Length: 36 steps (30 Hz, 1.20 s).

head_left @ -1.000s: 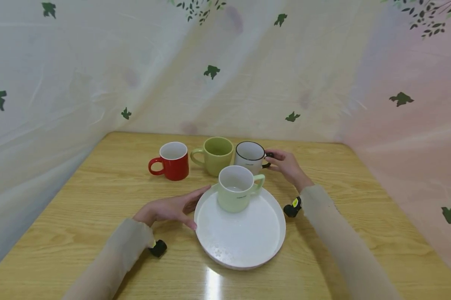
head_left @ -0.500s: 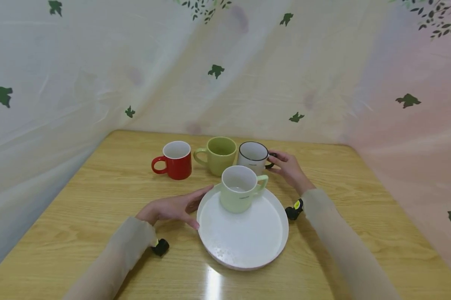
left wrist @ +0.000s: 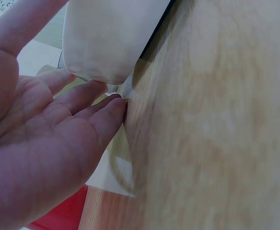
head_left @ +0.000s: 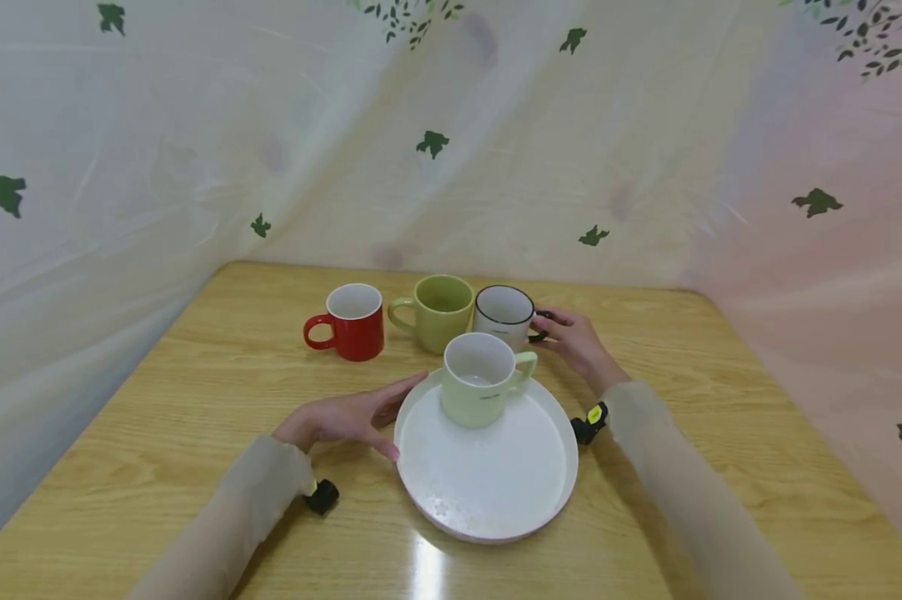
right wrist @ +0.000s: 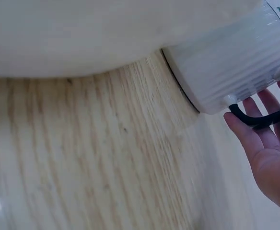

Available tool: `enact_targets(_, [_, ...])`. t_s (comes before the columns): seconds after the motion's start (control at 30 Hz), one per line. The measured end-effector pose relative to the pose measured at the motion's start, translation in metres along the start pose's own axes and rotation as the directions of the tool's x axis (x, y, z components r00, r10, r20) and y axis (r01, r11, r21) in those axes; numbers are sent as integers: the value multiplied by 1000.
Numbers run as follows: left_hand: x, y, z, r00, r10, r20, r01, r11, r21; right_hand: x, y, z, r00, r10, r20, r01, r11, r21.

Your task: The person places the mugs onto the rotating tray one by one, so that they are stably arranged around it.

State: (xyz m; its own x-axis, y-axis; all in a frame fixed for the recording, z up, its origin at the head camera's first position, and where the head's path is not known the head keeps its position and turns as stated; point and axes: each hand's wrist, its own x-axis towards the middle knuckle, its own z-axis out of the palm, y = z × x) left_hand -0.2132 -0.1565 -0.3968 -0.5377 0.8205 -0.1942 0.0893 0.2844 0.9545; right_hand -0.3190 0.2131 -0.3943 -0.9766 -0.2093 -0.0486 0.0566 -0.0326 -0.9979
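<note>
A round white tray [head_left: 496,487] lies on the wooden table, and a pale green mug [head_left: 472,404] stands upright near its far rim. Along the tray's left edge, my left hand [head_left: 338,421] touches the rim with thumb and fingers spread and fairly straight. Fingertips meet the tray's side [left wrist: 101,57] in the left wrist view. Behind the tray, a white mug [head_left: 496,326] with a black rim stands upright. My right hand [head_left: 577,343] holds its black handle [right wrist: 260,119], fingers through the loop in the right wrist view. The pale green mug hides part of its base.
To the left of the white mug stand an olive green mug [head_left: 439,325] and a red mug [head_left: 359,333], handles pointing left. A patterned cloth [head_left: 331,167] hangs behind the table [head_left: 218,367] and at both sides.
My right hand and the white mug have shifted slightly left, closer to the olive green mug. My left hand stays at the tray's rim. The head view shifted a little earlier on.
</note>
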Motion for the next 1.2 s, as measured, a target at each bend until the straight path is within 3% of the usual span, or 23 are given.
enact_targets(0.33, [-1,1,0,1000,-5,-7,6,1000,28,-8,-5,-4,999,-31,-22,30,999,-36])
enact_targets(0.57, [-1,1,1,1000,-2,-9,2,1000,13,-23,-12,-15,995,-81,-62,82,996,24])
enact_targets(0.9, [0,1,1,1000,-6,-12,6,1000,12,-66,-28,-30,982,-100,-163,115,990,85])
enact_targets(1.2, [0,0,2,1000,-10,-14,11,1000,24,-112,-36,-37,971,-129,-202,152,983,102])
